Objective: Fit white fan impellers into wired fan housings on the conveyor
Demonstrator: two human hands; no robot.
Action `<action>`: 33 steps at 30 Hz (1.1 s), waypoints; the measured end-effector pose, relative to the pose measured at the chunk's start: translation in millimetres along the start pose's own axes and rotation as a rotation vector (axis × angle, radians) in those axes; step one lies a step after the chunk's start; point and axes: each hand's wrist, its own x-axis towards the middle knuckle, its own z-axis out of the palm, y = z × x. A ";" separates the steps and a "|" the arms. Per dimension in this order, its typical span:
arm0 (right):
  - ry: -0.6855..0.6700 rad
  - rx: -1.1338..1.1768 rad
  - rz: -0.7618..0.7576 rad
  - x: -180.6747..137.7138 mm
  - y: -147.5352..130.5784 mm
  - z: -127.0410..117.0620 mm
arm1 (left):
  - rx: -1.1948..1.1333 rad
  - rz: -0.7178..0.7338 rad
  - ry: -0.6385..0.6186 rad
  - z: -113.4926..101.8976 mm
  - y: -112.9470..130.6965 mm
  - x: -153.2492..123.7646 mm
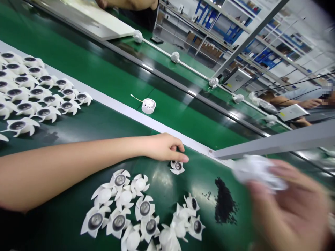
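Now the curled left hand [163, 148] holds nothing, just above a white fan wheel [177, 167]; the blurry right hand [285, 209] clasps something white [258, 172].

l hand [163, 148] lies just past the white rail [125, 112], fingers [180, 158] right above a lone fan impeller [177, 167]. a hand could pass thru the gap of green surface [204, 174] betw that impeller & the black granule pile [224, 201], a low obstacle before r hand [285, 209]. impeller cluster [141, 212] crowds the area under l forearm [65, 167]. beyond the rail, wide green belt [188, 118] has room around a wired fan [148, 105]; grey crossbar [274, 141] stands in the way to the right.
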 end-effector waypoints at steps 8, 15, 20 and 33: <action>-0.420 0.121 -0.260 -20.9 0.1 61.4 | -0.126 0.041 -0.001 -6.9 0.5 1.4; -0.449 -0.031 -0.294 -19.4 3.3 69.3 | -0.062 -0.068 -0.100 -10.9 0.5 3.4; -0.494 0.024 -0.251 -12.0 8.6 71.8 | 0.021 -0.099 -0.102 -13.0 5.6 2.5; -0.571 0.123 -0.405 -3.9 30.0 71.2 | 0.405 -0.057 -0.320 -30.8 30.9 -25.6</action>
